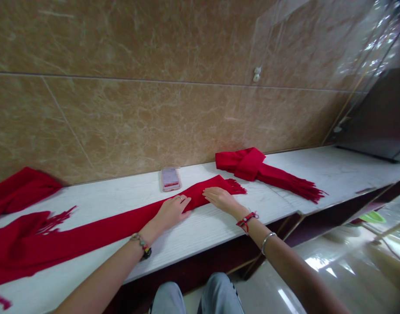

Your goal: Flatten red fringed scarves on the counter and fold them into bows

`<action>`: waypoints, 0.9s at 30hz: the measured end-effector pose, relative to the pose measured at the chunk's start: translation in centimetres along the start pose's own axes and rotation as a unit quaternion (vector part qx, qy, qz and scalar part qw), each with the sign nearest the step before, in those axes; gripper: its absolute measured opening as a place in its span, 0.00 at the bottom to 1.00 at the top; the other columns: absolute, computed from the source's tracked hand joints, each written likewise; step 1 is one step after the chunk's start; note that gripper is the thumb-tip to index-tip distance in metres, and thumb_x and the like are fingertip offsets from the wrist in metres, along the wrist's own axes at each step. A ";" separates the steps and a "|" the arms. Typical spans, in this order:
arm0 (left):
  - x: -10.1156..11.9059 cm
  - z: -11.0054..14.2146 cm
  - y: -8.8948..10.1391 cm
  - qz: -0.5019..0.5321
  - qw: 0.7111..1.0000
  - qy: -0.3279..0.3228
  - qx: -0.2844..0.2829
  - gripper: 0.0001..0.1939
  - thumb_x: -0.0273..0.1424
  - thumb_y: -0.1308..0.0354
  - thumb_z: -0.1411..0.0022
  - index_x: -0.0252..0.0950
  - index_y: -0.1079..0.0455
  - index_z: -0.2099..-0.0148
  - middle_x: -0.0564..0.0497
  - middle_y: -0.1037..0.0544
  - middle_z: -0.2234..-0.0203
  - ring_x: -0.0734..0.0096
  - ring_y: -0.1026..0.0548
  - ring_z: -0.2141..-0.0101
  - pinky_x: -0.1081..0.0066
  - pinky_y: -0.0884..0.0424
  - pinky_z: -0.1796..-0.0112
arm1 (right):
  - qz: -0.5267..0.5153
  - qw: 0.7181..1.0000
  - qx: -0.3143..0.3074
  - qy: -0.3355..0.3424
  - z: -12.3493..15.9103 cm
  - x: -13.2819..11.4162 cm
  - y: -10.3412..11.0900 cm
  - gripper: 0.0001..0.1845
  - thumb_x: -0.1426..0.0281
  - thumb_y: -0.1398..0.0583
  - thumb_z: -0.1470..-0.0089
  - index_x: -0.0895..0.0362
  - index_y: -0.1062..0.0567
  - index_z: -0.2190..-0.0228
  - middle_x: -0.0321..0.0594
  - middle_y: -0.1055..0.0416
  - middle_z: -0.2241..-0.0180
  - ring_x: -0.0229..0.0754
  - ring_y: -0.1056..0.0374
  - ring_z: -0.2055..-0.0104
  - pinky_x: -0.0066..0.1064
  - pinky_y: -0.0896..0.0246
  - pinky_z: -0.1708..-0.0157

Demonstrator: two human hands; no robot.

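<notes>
A long red scarf (118,229) with fringed ends stretches along the white counter, from the left edge to just right of the middle. Its right end is folded over, and the fringe sticks out beyond the fold. My left hand (172,212) lies on the scarf with its fingers stretched out to the right. Flat near the folded end rests my right hand (220,199), fingers extended and pointing left. Both palms face down, pressing on the cloth without gripping it.
A knotted red scarf (249,165) lies behind on the right, its fringe toward the front. More red cloth (22,189) is heaped at the far left. A phone (170,179) sits by the tiled wall. The counter's front edge (193,253) runs above my knees.
</notes>
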State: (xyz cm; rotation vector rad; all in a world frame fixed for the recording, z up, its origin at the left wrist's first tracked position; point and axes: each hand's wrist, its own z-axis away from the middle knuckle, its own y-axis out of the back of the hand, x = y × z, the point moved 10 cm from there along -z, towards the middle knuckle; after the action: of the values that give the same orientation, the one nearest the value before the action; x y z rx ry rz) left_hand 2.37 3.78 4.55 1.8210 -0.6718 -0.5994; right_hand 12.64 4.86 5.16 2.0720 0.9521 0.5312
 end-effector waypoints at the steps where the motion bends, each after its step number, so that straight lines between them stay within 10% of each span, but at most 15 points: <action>1: 0.4 -0.9 -0.1 0.003 1.000 -0.004 0.005 0.17 0.35 0.49 0.42 0.33 0.35 0.52 0.44 0.29 0.59 0.63 0.30 0.59 0.66 0.32 0.60 | 0.003 1.000 0.003 0.002 0.1 0.0 0.0 0.13 0.73 0.49 0.43 0.59 0.27 0.61 0.45 0.28 0.60 0.42 0.33 0.55 0.36 0.36 0.55; 27: -0.5 -1.4 1.0 0.069 0.993 -0.020 0.093 0.10 0.28 0.55 0.37 0.35 0.32 0.61 0.49 0.28 0.68 0.72 0.30 0.67 0.71 0.33 0.64 | 0.010 1.000 0.025 -0.009 -0.2 -0.5 1.4 0.12 0.72 0.50 0.42 0.57 0.27 0.63 0.44 0.27 0.65 0.40 0.33 0.62 0.34 0.38 0.61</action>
State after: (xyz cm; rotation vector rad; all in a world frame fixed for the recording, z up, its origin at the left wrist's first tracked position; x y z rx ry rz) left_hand 2.85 4.77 5.98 1.9189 -0.8982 -0.4969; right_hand 12.85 3.99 6.39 2.1291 0.9438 0.5023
